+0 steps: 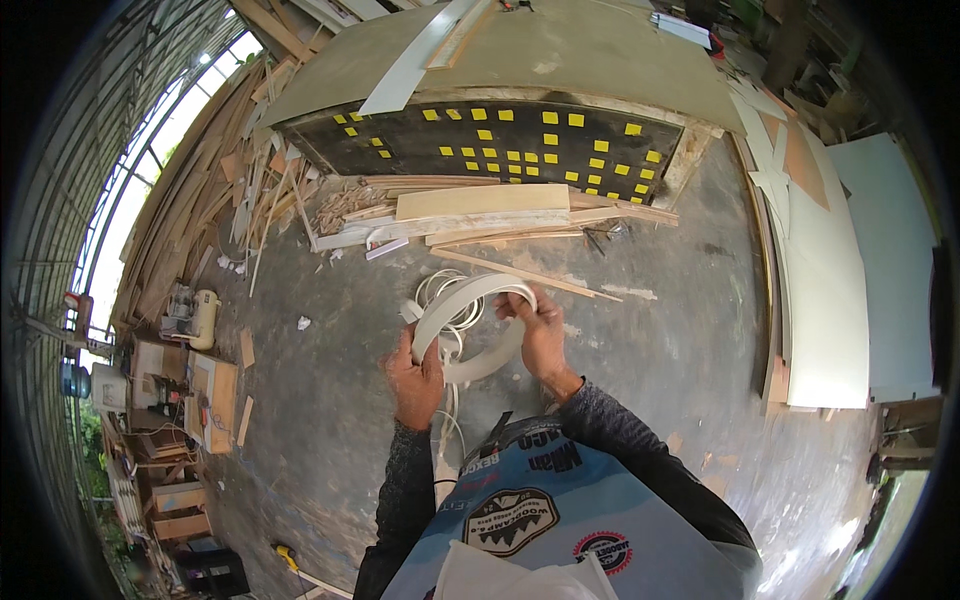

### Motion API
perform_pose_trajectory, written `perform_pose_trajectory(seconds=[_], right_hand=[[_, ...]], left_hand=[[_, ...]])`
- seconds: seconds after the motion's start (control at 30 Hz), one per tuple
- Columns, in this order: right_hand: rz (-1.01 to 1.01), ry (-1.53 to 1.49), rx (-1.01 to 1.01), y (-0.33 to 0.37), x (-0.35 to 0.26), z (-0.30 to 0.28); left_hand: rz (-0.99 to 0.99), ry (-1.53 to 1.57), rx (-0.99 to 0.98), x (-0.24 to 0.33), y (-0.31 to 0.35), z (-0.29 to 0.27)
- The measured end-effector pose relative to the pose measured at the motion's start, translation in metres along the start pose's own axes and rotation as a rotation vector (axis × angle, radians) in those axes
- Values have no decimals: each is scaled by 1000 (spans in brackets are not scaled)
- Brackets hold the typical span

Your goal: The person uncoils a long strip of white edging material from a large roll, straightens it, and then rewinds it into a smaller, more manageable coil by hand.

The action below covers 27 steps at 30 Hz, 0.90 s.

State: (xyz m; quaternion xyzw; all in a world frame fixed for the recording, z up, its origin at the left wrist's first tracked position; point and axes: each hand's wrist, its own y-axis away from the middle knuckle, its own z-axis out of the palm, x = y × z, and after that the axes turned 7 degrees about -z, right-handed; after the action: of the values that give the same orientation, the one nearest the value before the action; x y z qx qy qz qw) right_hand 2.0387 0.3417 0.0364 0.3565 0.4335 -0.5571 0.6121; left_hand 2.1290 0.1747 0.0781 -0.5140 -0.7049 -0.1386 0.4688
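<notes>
Coiled white strip [452, 304] hangs above the concrete floor [650, 370] in your grip, left hand [414, 386] and right hand [543, 345] both grasping it; if either slackens, probable springiness could throw the coil loose.

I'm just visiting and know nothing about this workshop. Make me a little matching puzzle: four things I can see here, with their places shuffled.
Things
1. White curved band
2. Yellow squares
3. Cream tank
4. Large white sheet

Places
A. On the dark panel below the big tabletop
B. At the right side of the picture
C. Held between the left hand and the right hand
D. At the left side of the picture

Pairs: 1-C, 2-A, 3-D, 4-B
</notes>
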Motion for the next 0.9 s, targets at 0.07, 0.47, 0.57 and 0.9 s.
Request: perform_pose_trajectory(seconds=[0.07,0.47,0.57,0.9], right_hand=[[-419,401,-77,-6,-7,-7],[-115,-99,-260,-38,14,7],[-220,102,-387,-45,18,4],[-660,444,-647,-85,-12,22]], left_hand=[[75,-129,-53,0,-6,2],[63,-70,38,31,-24,7],[-150,81,-91,22,-31,-2],[-234,354,-221,9,-33,-11]])
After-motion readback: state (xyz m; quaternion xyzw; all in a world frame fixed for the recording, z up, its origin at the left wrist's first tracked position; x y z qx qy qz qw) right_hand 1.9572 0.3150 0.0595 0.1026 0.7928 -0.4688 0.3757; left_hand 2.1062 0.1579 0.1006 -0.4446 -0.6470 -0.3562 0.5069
